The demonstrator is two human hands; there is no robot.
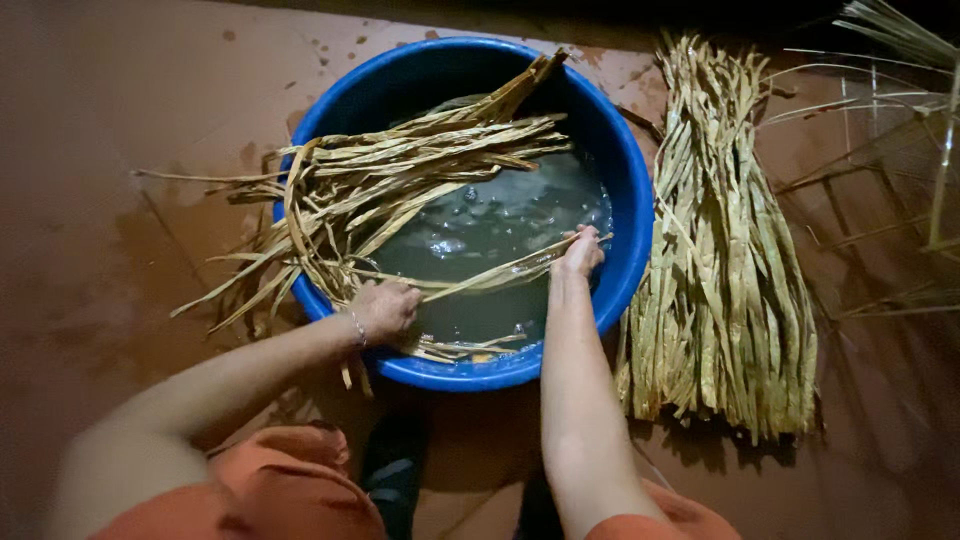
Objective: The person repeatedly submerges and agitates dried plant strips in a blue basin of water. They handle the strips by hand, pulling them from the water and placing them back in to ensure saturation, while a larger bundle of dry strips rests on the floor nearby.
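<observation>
Hands are busy at a blue tub [630, 215] that sits on a wet brown floor [120, 130]. Murky water [500, 225] fills the tub, with small bubbles on top. Both hands hold one long strip [490, 274] that lies across the near part of the water. At the left end, the left hand [385, 306] has its fingers curled shut around the strip, just inside the tub's near left rim. A thin bracelet [357, 327] sits on that wrist. At the right end, the right hand [580, 250] pinches the strip with its fingers closed on it, low over the water near the right wall. A loose bunch of dry yellow leaves [400, 165] lies over the far left side of the tub. Some of its ends hang out over the left rim onto the floor, and some dip into the water. More strips lie in the water by the near rim, under the left hand. To the right of the tub, just beside it, a big pile [725, 250] of the same dry strips lies flat on the floor, spread wide at the near end. Far right, thin sticks [900, 130] cross each other in the dark. Orange clothes [290, 490] show at the near edge
</observation>
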